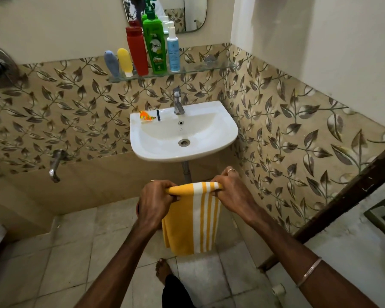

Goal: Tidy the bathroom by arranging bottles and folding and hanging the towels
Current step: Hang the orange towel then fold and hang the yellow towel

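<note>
Hanging yellow towel (190,221), top edge btwn fingers (171,197)

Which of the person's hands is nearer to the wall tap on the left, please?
The left. The left hand grips the towel at its left end, on the side of the wall tap; the right hand grips the towel's far end, farther away.

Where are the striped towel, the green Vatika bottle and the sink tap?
yellow striped towel (190,223), head view, on its hanging front face.
green Vatika bottle (156,47), head view, on its label.
sink tap (178,103), head view, on its upright body.
</note>
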{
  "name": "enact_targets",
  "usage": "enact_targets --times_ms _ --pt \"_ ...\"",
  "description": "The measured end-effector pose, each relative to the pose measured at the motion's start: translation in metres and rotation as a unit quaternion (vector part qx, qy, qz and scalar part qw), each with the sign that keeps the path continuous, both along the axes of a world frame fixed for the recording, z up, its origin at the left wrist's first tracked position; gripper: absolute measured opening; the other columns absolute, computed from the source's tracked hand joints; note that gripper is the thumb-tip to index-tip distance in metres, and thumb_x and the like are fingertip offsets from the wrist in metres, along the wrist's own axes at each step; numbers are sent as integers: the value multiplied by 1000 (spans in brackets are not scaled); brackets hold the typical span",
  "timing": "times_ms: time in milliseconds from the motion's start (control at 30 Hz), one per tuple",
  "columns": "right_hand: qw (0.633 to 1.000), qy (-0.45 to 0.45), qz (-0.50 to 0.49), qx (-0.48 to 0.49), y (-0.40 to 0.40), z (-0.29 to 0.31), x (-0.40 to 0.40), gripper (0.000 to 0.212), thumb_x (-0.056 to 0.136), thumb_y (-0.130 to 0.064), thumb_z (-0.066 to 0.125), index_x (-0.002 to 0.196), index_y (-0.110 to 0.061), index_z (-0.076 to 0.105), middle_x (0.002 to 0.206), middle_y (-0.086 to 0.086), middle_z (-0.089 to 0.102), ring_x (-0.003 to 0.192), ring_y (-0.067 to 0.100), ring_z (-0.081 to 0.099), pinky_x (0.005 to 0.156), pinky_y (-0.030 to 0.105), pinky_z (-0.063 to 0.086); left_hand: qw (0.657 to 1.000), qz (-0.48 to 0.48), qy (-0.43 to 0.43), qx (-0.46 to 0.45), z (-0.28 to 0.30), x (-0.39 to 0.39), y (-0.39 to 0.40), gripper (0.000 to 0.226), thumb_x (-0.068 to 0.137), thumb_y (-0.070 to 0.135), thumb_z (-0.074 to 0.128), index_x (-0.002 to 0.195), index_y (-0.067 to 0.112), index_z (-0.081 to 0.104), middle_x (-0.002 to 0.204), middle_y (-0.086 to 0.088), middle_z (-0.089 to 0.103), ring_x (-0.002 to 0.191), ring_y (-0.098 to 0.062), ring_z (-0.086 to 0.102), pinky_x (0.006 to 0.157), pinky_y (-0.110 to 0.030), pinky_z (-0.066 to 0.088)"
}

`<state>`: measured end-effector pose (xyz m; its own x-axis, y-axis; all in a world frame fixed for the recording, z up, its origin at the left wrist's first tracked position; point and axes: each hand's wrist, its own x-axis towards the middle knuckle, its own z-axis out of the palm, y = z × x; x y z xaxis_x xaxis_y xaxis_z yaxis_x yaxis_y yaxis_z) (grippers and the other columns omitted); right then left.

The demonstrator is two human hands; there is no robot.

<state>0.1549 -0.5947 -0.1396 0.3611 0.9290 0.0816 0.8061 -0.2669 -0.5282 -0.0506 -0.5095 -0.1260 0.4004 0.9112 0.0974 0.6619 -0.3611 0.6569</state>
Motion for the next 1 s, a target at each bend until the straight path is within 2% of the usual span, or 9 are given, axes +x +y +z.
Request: enact_targets --times_ms 67,167,300,367,433,500,600,733,1000 --pt "999 50 19 7 0 2 8 18 84 -16 75 100 -23 72 120 4 56 111 23 56 91 40 53 999 -5 8 37 2 -2 3 23 67 24 88 89 25 80 81 4 75 77 -13 65 58 -24 44" --pt "980 192 54 11 -1 9 17 17 90 -13 68 95 -30 66 99 -5 67 95 19 64 84 45 54 996 3 39 78 9 -2 6 28 61 30 91 86 24 78 82 -1 64 80 -19 58 55 -24 35" --pt "950 299 79 52 -2 14 19 22 89 -18 69 99 -35 62 93 -17 65 93 11 63 84 43 54 985 -75 140 66 29 5 4 58 66 43 88 116 22 67 119 -7 59 117 -28 50 88 -38 46" --pt "928 352 95 77 0 19 13 23 90 -15 70 106 -28 61 94 -17 63 91 9 62 82 37 53 980 -150 120 52 38 17 -4 72 72 50 82 133 23 55 129 -5 61 123 -27 51 96 -38 44" --pt "910 388 100 110 0 27 7 26 92 -11 68 115 -15 57 96 -5 62 87 7 60 78 27 52 977 -198 67 42 41 30 -9 60 81 52 74 131 25 55 121 -3 67 114 -27 60 90 -39 50" --pt "898 408 88 138 -3 37 7 32 94 -9 66 123 -7 52 94 1 60 81 4 60 72 19 51 981 -187 -1 45 43 38 -9 41 85 57 64 111 25 64 96 2 71 90 -24 67 73 -42 53" --pt "900 407 103 118 -13 44 21 54 87 -7 74 134 -13 48 109 4 64 94 10 66 77 21 56 980 -163 -35 109 48 47 -7 44 85 64 50 99 24 65 80 1 70 74 -21 66 63 -44 52" --pt "929 347 122 -36 -26 26 38 58 76 -8 84 120 -31 54 112 -12 66 94 -10 67 74 13 54 974 -139 -28 175 68 57 -6 42 87 58 50 88 17 61 71 -3 65 66 -26 61 60 -45 51" --pt "908 388 87 -133 -47 -70 40 45 78 -12 85 117 -24 66 120 -3 71 107 5 69 97 31 56 973 -98 -32 207 105 44 16 47 85 61 49 89 17 67 70 -4 66 65 -26 62 60 -45 54"
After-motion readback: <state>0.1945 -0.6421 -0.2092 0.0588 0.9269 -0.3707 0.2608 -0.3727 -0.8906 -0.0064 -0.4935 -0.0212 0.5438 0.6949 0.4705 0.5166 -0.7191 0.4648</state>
